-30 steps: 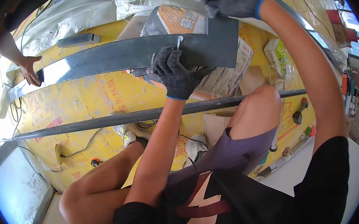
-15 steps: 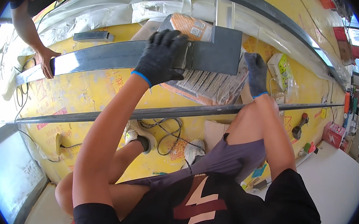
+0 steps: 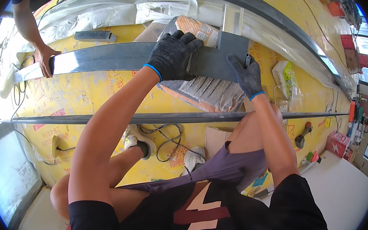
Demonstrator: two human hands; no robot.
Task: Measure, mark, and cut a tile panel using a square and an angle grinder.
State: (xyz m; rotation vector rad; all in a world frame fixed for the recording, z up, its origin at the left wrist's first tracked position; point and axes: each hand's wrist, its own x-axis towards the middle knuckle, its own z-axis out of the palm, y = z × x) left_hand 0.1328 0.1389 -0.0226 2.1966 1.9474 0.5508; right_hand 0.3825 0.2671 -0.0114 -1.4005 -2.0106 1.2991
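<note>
A long flat dark grey strip (image 3: 103, 59) runs across the far side, with a wider L-shaped grey end piece (image 3: 216, 63) at its right. Over the seam between them, my left hand (image 3: 173, 56), in a black glove with a blue cuff, is wrapped across the strip and hides most of the joint. My right hand (image 3: 248, 74), gloved alike, grips the right edge of the end piece, thumb on top and fingers round the side. Another person's bare hand (image 3: 47, 60) holds the strip near its left end.
Printed bags (image 3: 208, 88) lie beneath the end piece. A long dark bar (image 3: 157, 117) crosses between the strip and my legs. A short grey block (image 3: 95, 36) sits beyond the strip. Loose cable (image 3: 169, 145) coils by my shoes; a cordless drill (image 3: 303, 134) lies at right.
My right hand has moved left from beside the end piece and taken hold of its right edge. My left hand has shifted slightly right along the strip.
</note>
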